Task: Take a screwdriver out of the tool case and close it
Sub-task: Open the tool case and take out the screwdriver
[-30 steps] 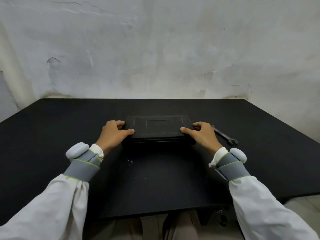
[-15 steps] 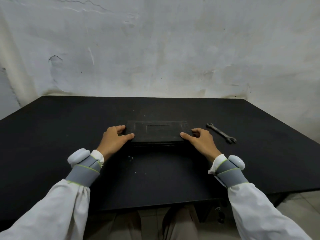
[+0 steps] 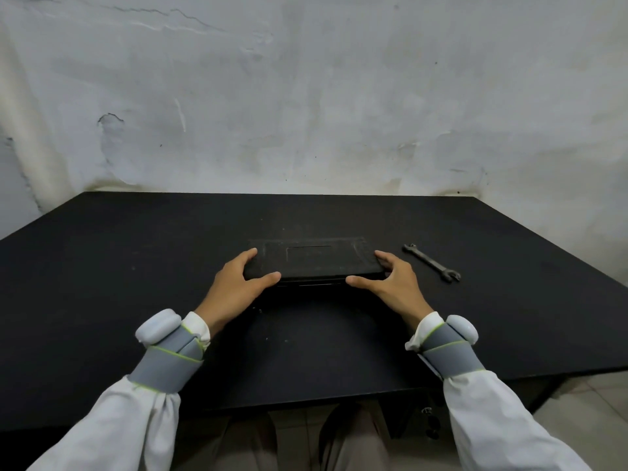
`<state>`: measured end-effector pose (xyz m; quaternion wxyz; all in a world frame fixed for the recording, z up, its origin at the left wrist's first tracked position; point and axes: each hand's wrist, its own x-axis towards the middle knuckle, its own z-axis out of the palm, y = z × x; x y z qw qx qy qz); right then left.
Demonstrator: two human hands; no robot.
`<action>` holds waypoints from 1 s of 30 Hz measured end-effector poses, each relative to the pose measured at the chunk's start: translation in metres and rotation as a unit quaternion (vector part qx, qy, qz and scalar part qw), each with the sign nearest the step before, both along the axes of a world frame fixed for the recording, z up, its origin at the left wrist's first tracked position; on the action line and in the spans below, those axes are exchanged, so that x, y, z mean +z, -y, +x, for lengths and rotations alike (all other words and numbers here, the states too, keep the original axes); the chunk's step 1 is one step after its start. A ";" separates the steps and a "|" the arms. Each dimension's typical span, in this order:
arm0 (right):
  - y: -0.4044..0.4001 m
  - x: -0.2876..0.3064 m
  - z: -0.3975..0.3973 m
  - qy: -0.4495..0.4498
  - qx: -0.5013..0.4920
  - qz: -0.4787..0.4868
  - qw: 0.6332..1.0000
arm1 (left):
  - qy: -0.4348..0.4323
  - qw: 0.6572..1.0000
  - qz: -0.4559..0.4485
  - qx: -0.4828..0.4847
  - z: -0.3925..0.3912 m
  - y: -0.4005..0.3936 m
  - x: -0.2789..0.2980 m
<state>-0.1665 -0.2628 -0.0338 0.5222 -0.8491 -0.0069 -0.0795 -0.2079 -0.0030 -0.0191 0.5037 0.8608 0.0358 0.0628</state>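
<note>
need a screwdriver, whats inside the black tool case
Cannot be seen: the tool case is shut, lid down, both hands at its ends. Only a wrench lies outside.

Only a wrench (image 3: 431, 263) lies right of the tool case (image 3: 314, 259); table (image 3: 136, 253) elsewhere bare.

Tool case (image 3: 314, 261) contents hidden under its shut lid, both sleeves (image 3: 112, 433) cut off by the bottom edge, table (image 3: 102, 266) cropped left and right
</note>
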 end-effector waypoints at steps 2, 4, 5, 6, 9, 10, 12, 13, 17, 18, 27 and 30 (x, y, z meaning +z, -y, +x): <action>-0.001 0.000 -0.001 0.006 -0.014 0.017 1.000 | 0.003 1.000 0.008 -0.013 -0.001 0.000 0.003; 0.000 0.000 -0.001 0.006 -0.028 0.028 0.999 | 0.011 0.999 0.032 -0.022 -0.003 0.003 0.006; 0.000 0.000 -0.001 0.004 -0.032 0.036 0.999 | 0.018 0.998 0.052 -0.025 -0.003 0.004 0.007; -0.002 0.002 -0.002 0.003 -0.027 0.038 0.999 | 0.029 0.997 0.069 -0.018 -0.006 0.004 0.007; -0.002 0.004 -0.001 0.002 -0.029 0.055 0.998 | 0.085 0.982 0.164 -0.029 -0.007 0.015 0.012; -0.002 0.004 -0.001 0.001 -0.029 0.062 0.998 | 0.113 0.973 0.199 -0.036 -0.006 0.019 0.014; -0.002 0.003 0.000 -0.012 -0.025 0.088 0.996 | 0.170 0.942 0.284 -0.053 -0.002 0.025 0.016; -0.001 0.003 0.001 -0.019 -0.022 0.100 0.995 | 0.200 0.918 0.335 -0.065 0.000 0.027 0.015; -0.001 0.004 0.004 -0.027 -0.020 0.125 0.992 | 0.277 0.825 0.477 -0.123 0.010 0.031 0.010; -0.001 0.004 0.005 -0.025 -0.022 0.127 0.991 | 0.286 0.812 0.489 -0.140 0.012 0.031 0.009; 0.001 0.000 0.007 -0.026 -0.020 0.132 0.991 | 0.393 0.721 0.529 -0.214 0.020 0.023 0.006; -0.001 -0.001 0.006 -0.020 -0.017 0.140 0.990 | 0.426 0.706 0.521 -0.219 0.025 0.021 0.003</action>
